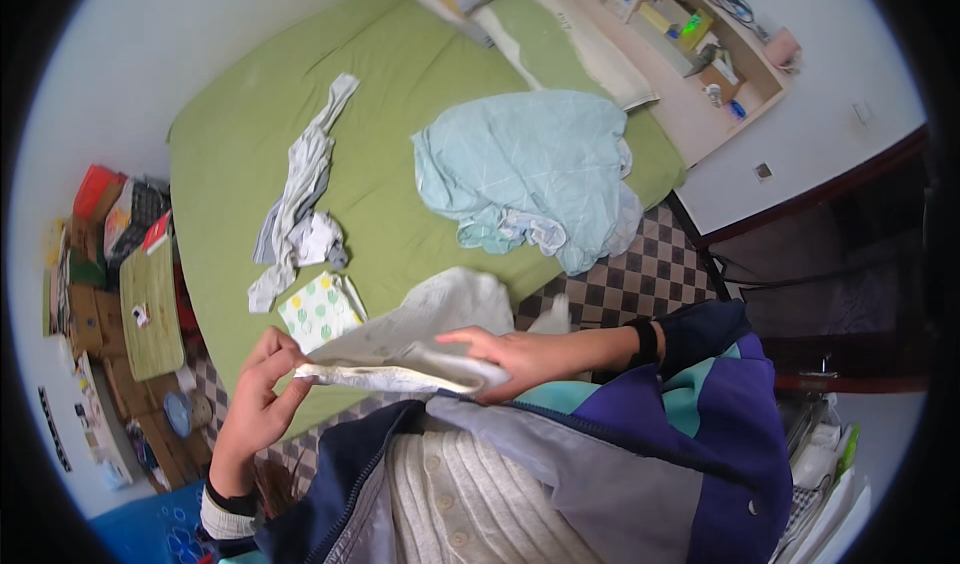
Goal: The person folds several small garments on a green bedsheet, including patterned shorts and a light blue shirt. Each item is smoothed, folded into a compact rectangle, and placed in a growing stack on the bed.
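Observation:
A white garment (457,301) is stretched between my hands in front of my jacket, partly over the bed's edge. My left hand (266,391) pinches its left end by the hem between thumb and fingers. My right hand (499,357) is at its other end, thumb underneath and index finger extended; some of its fingers are hidden by the cloth. Just beyond my left hand lies a folded white cloth with green and yellow dots (322,310). Farther up the green bedsheet (375,166) lie long light-grey clothes (304,170) and a crumpled white piece (319,237).
A bunched light-blue quilt (525,151) hangs over the bed's right edge. Pillows (555,38) lie at the bed's head beside a shelf unit (750,46) holding small items. On the left stand a small green table (150,309), cardboard boxes (90,324) and a blue bin (180,411).

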The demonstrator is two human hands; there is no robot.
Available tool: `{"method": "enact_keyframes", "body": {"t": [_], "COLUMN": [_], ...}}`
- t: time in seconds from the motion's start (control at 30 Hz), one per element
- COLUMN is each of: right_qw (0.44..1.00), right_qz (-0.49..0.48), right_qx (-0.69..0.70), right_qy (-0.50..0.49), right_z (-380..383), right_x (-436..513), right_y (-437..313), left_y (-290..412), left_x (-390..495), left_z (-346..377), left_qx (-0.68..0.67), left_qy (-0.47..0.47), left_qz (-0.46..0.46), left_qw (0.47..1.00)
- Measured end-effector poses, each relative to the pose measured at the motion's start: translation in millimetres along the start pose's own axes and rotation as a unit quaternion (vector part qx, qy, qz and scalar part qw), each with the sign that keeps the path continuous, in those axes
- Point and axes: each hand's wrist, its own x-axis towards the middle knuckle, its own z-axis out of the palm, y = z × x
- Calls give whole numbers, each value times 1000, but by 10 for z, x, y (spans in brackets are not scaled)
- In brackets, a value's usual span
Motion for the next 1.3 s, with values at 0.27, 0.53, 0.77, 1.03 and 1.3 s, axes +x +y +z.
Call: {"method": "enact_keyframes", "body": {"t": [0.27,0.53,0.77,1.03,1.3], "right_qw": [973,949,836,868,788], "right_qz": [-103,-113,-178,-157,-254], "right_qx": [-201,-286,-373,-429,-279], "right_qy": [-41,68,361,192,486], "right_z": [-220,-262,-715,-695,-921], "right_x": [88,297,441,240,421], "right_y": [-389,-455,-808,-952,-853], "left_y": [-150,-237,-319,-566,-471], "left_x": [116,124,231,362,487], "left_z": [-150,5,-32,-188,-210], "left_qx": [-24,8,82,289,-81], "left_qy": [-88,4,68,250,141], "left_qz": [46,62,43,55,49], "left_qw": [995,998,993,923,985]}}
